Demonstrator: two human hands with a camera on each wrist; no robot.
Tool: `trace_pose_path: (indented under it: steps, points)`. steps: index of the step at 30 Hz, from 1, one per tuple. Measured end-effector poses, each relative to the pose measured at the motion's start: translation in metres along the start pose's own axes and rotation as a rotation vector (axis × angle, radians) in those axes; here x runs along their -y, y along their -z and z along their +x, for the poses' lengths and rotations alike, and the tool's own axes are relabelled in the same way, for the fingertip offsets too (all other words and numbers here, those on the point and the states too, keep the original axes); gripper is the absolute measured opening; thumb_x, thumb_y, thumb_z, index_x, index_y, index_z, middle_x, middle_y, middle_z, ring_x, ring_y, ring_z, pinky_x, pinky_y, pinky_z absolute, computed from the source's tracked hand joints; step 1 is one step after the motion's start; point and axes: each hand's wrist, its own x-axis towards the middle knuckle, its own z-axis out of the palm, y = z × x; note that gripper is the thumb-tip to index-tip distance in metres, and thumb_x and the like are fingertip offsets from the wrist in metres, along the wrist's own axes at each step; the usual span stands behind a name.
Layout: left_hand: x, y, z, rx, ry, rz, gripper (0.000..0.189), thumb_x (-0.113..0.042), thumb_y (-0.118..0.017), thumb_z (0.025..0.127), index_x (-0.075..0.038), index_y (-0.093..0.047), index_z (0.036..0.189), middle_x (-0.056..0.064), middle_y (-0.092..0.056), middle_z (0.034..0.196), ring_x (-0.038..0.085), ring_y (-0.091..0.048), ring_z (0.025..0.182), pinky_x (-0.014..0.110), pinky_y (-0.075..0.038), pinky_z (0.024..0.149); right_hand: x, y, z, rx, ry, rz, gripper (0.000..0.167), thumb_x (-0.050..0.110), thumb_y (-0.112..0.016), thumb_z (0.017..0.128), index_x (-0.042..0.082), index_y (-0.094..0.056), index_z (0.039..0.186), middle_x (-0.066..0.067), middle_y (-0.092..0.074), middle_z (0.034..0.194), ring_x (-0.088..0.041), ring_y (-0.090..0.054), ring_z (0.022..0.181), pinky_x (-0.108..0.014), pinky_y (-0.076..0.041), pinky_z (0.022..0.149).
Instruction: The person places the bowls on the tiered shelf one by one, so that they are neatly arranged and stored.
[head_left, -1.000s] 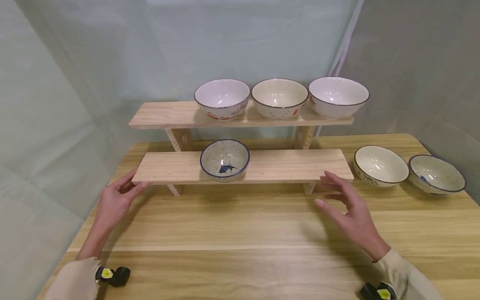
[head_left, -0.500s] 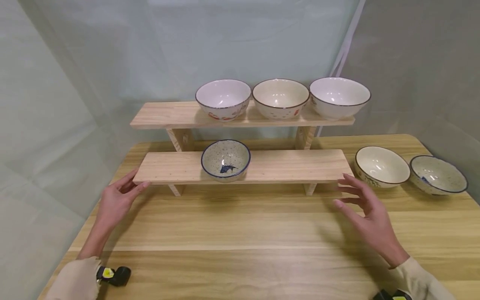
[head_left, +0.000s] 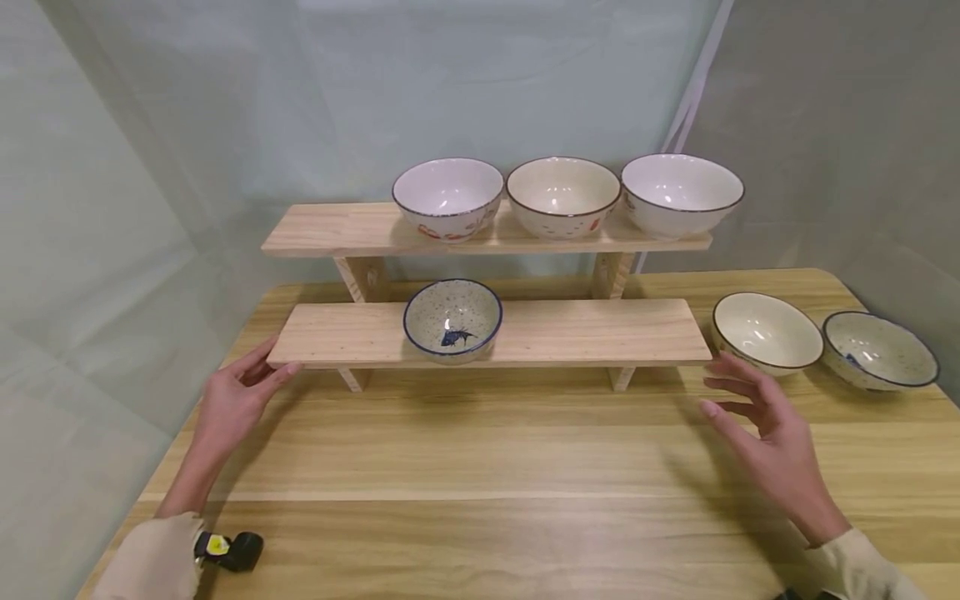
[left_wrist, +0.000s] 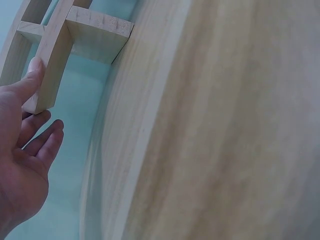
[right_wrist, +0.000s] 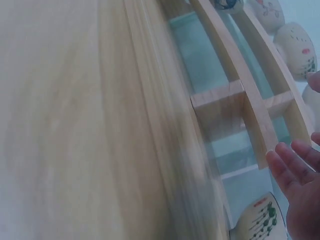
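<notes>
A two-tier wooden shelf (head_left: 585, 329) stands on the table. My left hand (head_left: 228, 404) grips the left end of its lower board, thumb at the front edge and fingers round the end; the left wrist view shows this thumb (left_wrist: 32, 75) on the wood. My right hand (head_left: 776, 442) is relaxed and holds nothing, just off the right front corner of the lower board, fingers apart. Close beyond its fingertips sits a cream bowl (head_left: 765, 329). A speckled blue-rimmed bowl (head_left: 452, 321) with a fish stands on the lower board, left of its middle.
Three larger bowls line the upper board: a white bowl (head_left: 448, 196) with red pattern, a cream bowl (head_left: 562, 196) and another white bowl (head_left: 681, 192) at the right end. A second speckled bowl (head_left: 879, 350) lies by the table's right edge. Pale fabric walls (head_left: 480, 83) enclose the table (head_left: 480, 467).
My right hand has moved right, from in front of the lower board to just past its right corner. My left hand has stayed at the left end.
</notes>
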Motion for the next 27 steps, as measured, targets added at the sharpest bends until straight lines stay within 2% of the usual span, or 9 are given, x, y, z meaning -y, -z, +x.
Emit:
trace_pose_path:
  steps: [5, 12, 16, 20, 23, 27]
  points:
    - [0.0, 0.0, 0.0, -0.002, -0.002, -0.001, 0.07, -0.035, -0.068, 0.102, 0.001, -0.041, 0.156, 0.032, -0.051, 0.145, 0.039, -0.054, 0.129, 0.004, -0.044, 0.078, -0.004, 0.007, -0.001, -0.023, 0.004, 0.017, 0.065, -0.032, -0.059, 0.085, -0.012, -0.048, 0.146, -0.006, -0.062, 0.133, -0.014, -0.061, 0.116, -0.016, -0.05, 0.091]
    - [0.0, 0.0, 0.0, -0.011, -0.008, -0.001, 0.071, -0.036, -0.069, 0.102, 0.0, -0.042, 0.156, 0.03, -0.053, 0.144, 0.025, -0.058, 0.126, 0.004, -0.044, 0.079, -0.005, 0.017, -0.002, -0.058, -0.042, -0.017, 0.063, -0.031, -0.059, 0.086, -0.012, -0.048, 0.145, -0.002, -0.064, 0.129, -0.011, -0.063, 0.112, -0.014, -0.049, 0.088]
    - [0.001, 0.0, 0.0, -0.009, -0.007, -0.003, 0.071, -0.035, -0.069, 0.102, 0.001, -0.042, 0.156, 0.031, -0.052, 0.144, 0.028, -0.058, 0.126, 0.004, -0.044, 0.079, -0.006, 0.022, -0.003, -0.087, -0.07, -0.048, 0.063, -0.029, -0.059, 0.087, -0.008, -0.051, 0.146, 0.0, -0.064, 0.127, -0.009, -0.064, 0.11, -0.013, -0.049, 0.087]
    - [0.002, -0.001, 0.0, -0.006, -0.002, -0.004, 0.071, -0.036, -0.069, 0.101, 0.0, -0.041, 0.156, 0.031, -0.051, 0.145, 0.033, -0.057, 0.128, 0.004, -0.044, 0.079, -0.007, 0.027, -0.003, -0.115, -0.107, -0.139, 0.064, -0.025, -0.062, 0.089, 0.0, -0.052, 0.148, 0.003, -0.064, 0.127, -0.005, -0.063, 0.109, -0.011, -0.048, 0.087]
    - [0.001, 0.0, 0.0, -0.01, 0.001, -0.002, 0.071, -0.036, -0.07, 0.101, -0.001, -0.042, 0.156, 0.03, -0.052, 0.144, 0.029, -0.058, 0.127, 0.004, -0.044, 0.079, -0.008, 0.031, -0.004, -0.127, -0.135, -0.2, 0.065, -0.02, -0.065, 0.091, 0.005, -0.052, 0.149, 0.006, -0.063, 0.127, -0.001, -0.062, 0.109, -0.01, -0.047, 0.087]
    - [0.001, 0.0, 0.0, -0.017, -0.004, -0.003, 0.07, -0.036, -0.07, 0.101, 0.0, -0.043, 0.156, 0.029, -0.054, 0.144, 0.02, -0.059, 0.123, 0.004, -0.045, 0.079, -0.012, 0.036, -0.005, -0.14, -0.162, -0.225, 0.065, -0.016, -0.068, 0.091, 0.008, -0.053, 0.149, 0.01, -0.063, 0.127, 0.001, -0.062, 0.109, -0.009, -0.046, 0.086]
